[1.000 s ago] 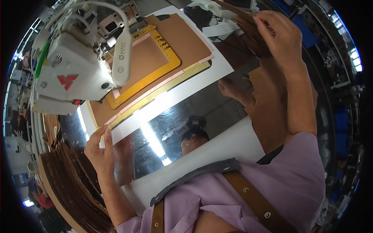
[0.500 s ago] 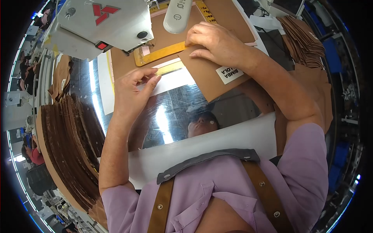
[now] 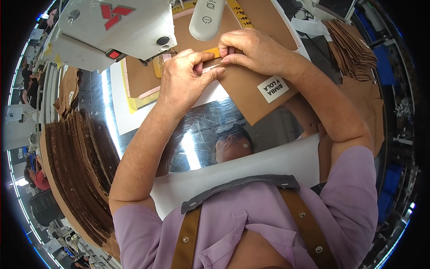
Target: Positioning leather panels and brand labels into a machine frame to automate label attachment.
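My right hand [image 3: 253,51] pinches the far corner of a brown leather-like panel [image 3: 242,96]. The panel bears a white printed label [image 3: 273,89] and hangs tilted over the shiny metal worktop. My left hand [image 3: 186,78] is close to that corner, thumb and forefinger stretched toward it and apart, with nothing seen between them. Its other fingers are curled and partly hidden. Beyond both hands lies a yellow-edged template frame [image 3: 157,67] with brown sheet [image 3: 136,74] in it, on white board. The hands cover part of the frame's near bar.
A white sewing machine head [image 3: 112,31] and a rounded pale lamp-like arm [image 3: 206,20] overhang the far side. Dark brown pieces [image 3: 74,166] are stacked at the left, and brown panels [image 3: 351,51] at the far right. The metal worktop [image 3: 206,121] reflects light.
My left hand has moved right and away from me, up to my right hand. The brown panel and the template frame have shifted slightly. My right hand still grips the panel.
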`<state>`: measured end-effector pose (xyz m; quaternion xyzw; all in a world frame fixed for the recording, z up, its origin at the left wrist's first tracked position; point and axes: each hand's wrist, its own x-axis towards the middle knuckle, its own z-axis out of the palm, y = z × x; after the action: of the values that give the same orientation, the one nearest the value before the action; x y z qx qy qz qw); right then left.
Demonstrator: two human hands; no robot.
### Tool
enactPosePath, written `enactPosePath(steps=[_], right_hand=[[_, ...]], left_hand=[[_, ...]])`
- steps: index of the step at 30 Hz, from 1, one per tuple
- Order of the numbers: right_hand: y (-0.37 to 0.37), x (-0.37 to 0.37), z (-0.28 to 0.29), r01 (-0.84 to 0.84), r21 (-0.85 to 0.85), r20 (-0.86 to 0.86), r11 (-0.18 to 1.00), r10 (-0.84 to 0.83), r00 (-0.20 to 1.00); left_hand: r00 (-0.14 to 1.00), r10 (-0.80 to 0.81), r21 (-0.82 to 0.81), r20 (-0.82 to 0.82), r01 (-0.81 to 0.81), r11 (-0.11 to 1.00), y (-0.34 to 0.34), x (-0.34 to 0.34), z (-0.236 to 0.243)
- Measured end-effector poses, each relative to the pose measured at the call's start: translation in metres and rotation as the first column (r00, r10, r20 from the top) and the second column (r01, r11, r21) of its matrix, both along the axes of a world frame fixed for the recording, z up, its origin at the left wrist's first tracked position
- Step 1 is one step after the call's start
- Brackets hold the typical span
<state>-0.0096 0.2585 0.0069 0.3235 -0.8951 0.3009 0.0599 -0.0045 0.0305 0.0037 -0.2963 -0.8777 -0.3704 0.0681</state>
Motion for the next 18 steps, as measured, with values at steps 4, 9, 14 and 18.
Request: enactPosePath(steps=[4,9,14,18], right_hand=[[0.007,-0.002,-0.004,-0.076,-0.04,0.002,0.996,0.076,0.997],[0.002,-0.004,0.004,-0.109,-0.018,0.053,0.994,0.11,0.993],[0.006,-0.026,0.007,-0.048,-0.15,0.176,0.987,0.074,0.982],[0.01,-0.069,-0.005,-0.031,-0.153,0.175,0.988,0.058,0.983]], left_hand=[[0.997,0.016,-0.093,0.081,-0.008,0.996,0.004,0.003,-0.004],[0.986,0.054,0.049,0.158,-0.062,0.997,0.004,0.002,-0.011],[0.985,0.099,0.042,0.139,-0.106,0.993,-0.027,0.0,-0.008],[0.961,0.193,0.078,0.197,-0.212,0.974,-0.073,-0.004,-0.015]])
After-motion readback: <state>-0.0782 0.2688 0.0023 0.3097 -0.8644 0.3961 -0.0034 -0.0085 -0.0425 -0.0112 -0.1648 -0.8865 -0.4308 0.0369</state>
